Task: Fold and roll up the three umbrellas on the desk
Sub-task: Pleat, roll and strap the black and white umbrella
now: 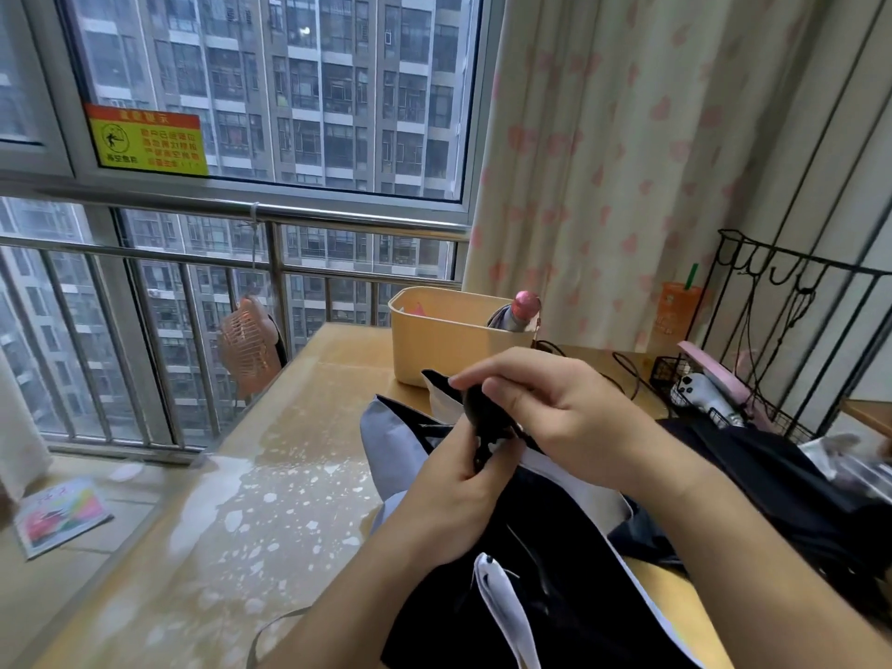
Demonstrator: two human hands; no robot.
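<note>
Both hands share one grip on the black, bunched end of an umbrella (555,548), held up just over the table (289,475). The left hand (449,490) comes from below, with fingers curled round the black part. The right hand (560,408) closes over it from above, thumb and fingers pinching the upper end. Neither grip is wide; both are tight on the same dark piece, and the hands touch each other across it.

From there the umbrella's canopy spreads loose toward the camera and to the left: black cloth with white and pale lavender panels, lying crumpled on the near right part of the table. To its right lies a heap of dark fabric (782,480); whether this is a second umbrella or part of the same one cannot be told.

Behind the hands a beige bin (444,340) stands on the table, and a pink-handled umbrella (525,306) stands rolled up in its right end, handle upward. Right of the bin are black cables, a black wire rack (796,330) and an orange cup (678,311) by the heart-print curtain (627,161). An orange fan (248,350) is at the table's far left edge, beside the window railing. A colourful book (60,516) lies on the floor at lower left.
</note>
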